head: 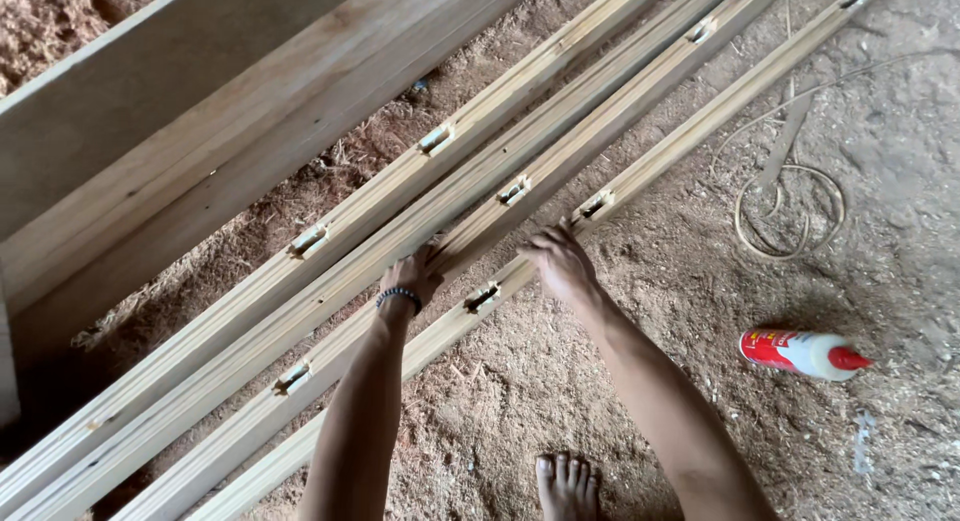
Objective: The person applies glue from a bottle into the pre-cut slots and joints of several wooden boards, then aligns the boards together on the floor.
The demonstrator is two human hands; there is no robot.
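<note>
- The left hand [410, 277], a dark bracelet [398, 297] at its wrist, rests on the middle wooden strip [520, 176], fingers curled over its edge.
- The right hand [560, 263] presses on the nearest wooden strip [640, 176], fingers close together, gripping its far edge.
- Four long notched strips lie side by side on the sawdust floor [560, 381], running from near left to far right.
- A red-and-white glue bottle [803, 353] lies on the floor, near right.
- A coiled shaving [790, 211] lies far right.
- A wide plank [230, 131] lies far left.
- A bare foot [567, 486] shows at the near edge.
</note>
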